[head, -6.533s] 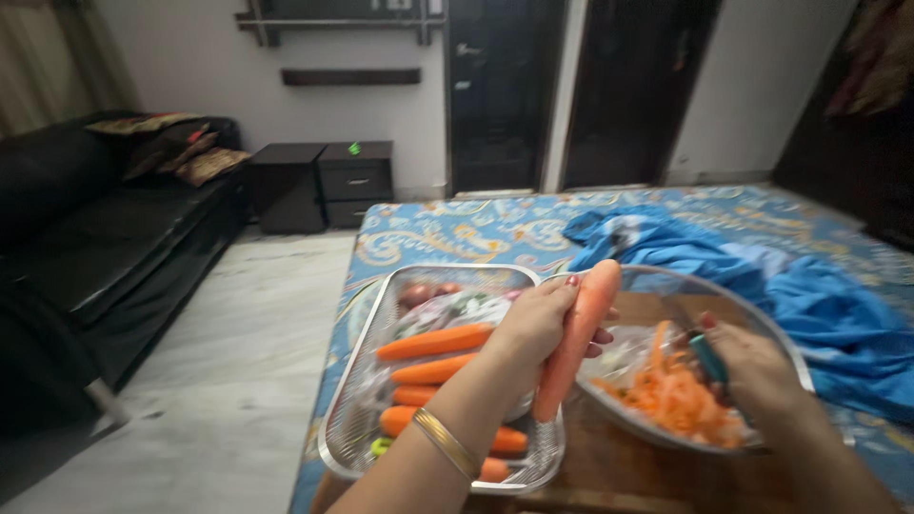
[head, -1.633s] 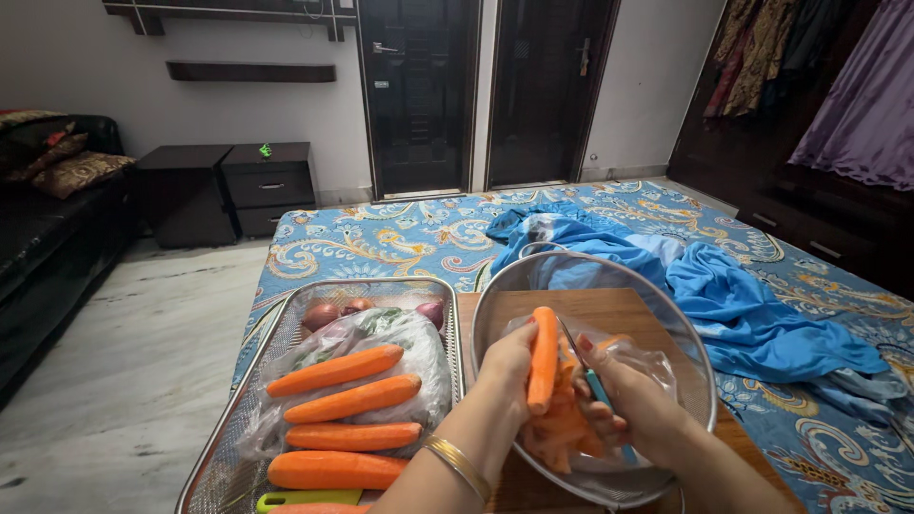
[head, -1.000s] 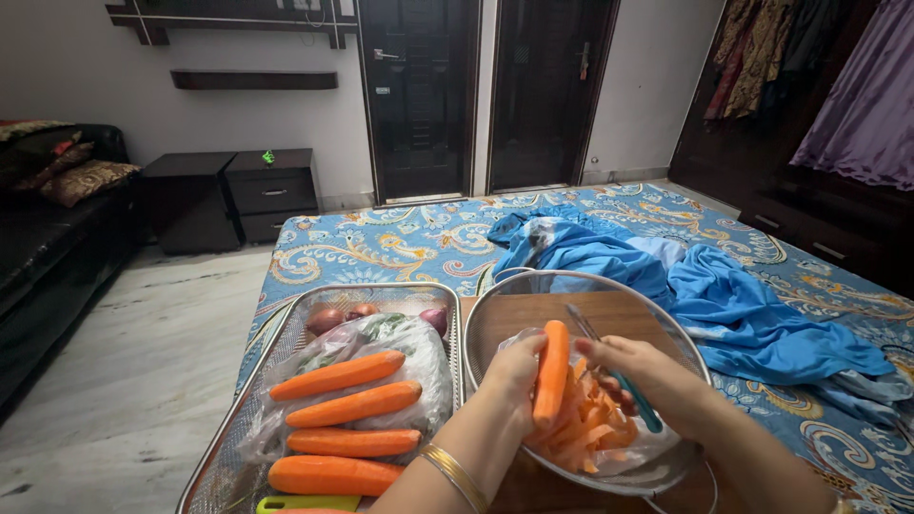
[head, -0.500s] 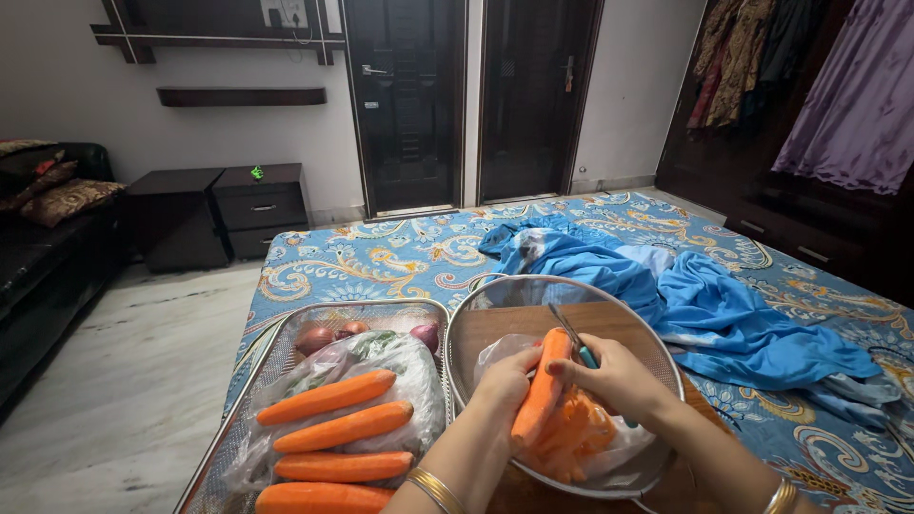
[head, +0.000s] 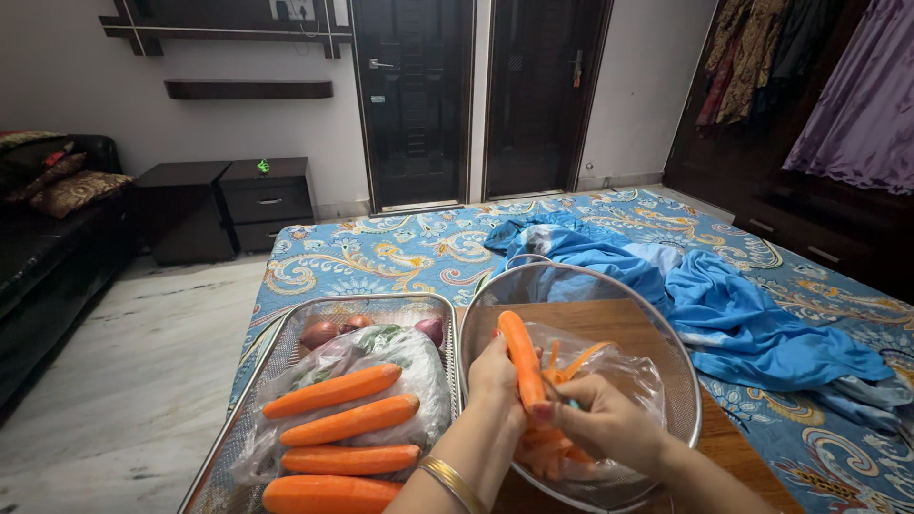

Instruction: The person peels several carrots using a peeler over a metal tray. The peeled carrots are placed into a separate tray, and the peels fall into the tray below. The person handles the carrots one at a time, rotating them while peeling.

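Since half a second ago, the right hand (head: 595, 425) slid down the carrot (head: 521, 358), peeler hidden. Left hand (head: 495, 373) grips that carrot above the round strainer (head: 678, 362). Four carrots (head: 330, 390) lie in the left tray (head: 276, 347).

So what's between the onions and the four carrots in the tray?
In the head view, a clear plastic bag with something green inside lies between the onions and the carrots; the top carrots rest on it.
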